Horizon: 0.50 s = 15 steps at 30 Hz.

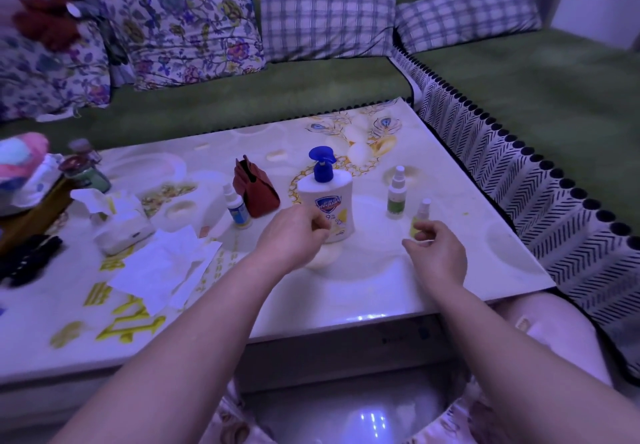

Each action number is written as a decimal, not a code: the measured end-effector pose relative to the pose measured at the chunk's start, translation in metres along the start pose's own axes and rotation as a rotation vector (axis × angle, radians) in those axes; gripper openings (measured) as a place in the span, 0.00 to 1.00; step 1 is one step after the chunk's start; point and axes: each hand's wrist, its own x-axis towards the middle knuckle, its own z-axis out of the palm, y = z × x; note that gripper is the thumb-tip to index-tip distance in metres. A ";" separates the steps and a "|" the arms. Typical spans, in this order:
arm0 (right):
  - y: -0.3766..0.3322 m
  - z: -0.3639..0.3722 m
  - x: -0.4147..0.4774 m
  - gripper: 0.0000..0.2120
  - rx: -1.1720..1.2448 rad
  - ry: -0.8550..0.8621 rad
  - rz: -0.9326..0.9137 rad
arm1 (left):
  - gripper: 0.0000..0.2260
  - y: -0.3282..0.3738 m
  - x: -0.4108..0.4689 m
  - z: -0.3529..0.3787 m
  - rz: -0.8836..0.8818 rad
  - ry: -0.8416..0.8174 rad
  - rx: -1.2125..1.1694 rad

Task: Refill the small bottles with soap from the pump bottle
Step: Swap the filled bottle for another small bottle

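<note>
You're working on a smooth, glossy pale printed tabletop [381,287] that's catching the light. The white pump bottle with the blue head [332,197] is looking like shiny plastic, the loose white sheets [166,267] like thin crumpled paper, and the green sofa cover [242,97] like matt, fuzzy cloth.

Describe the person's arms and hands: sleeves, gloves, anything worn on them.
The left forearm and right forearm are bare all the way up from the bottom of the frame, with no sleeve in view. The left hand and right hand wear no gloves. No watch, bracelet or ring shows, though the picture is soft and purple-tinted.
</note>
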 end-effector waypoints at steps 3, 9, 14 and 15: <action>-0.015 0.002 -0.007 0.08 0.000 -0.007 -0.014 | 0.05 -0.009 -0.009 -0.006 -0.010 0.023 0.016; -0.052 0.017 -0.028 0.06 -0.027 -0.165 -0.151 | 0.05 -0.040 -0.015 -0.018 -0.119 0.075 -0.029; -0.086 0.045 -0.044 0.15 -0.134 -0.417 -0.285 | 0.09 -0.076 -0.010 -0.032 -0.239 0.144 -0.039; -0.091 0.051 -0.047 0.15 -0.154 -0.464 -0.319 | 0.09 -0.083 -0.007 -0.036 -0.264 0.166 -0.041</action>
